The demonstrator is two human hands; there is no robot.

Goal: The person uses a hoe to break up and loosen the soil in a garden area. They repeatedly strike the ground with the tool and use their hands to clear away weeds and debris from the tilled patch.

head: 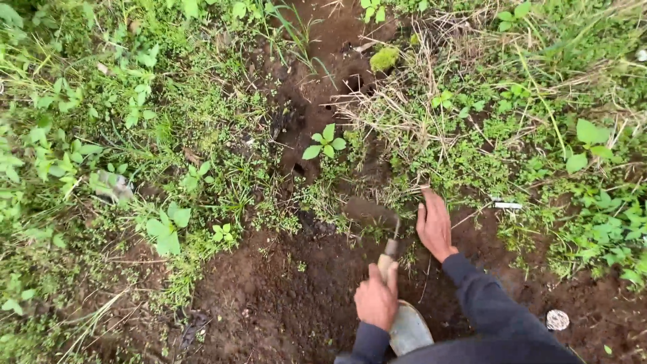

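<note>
My left hand is closed around the wooden handle of a small digging tool. The tool's soil-caked blade rests on the ground at the edge of the weeds. My right hand lies flat just right of the blade. Its fingers are stretched out toward low green weeds and dry grass stems, and it holds nothing. Both arms are in dark sleeves. Bare dark soil spreads out under and left of my hands.
The pale toe of a boot sits below my left hand. A strip of dug soil runs up between weed patches. A grey stone lies at left. Small white litter and a round whitish object lie at right.
</note>
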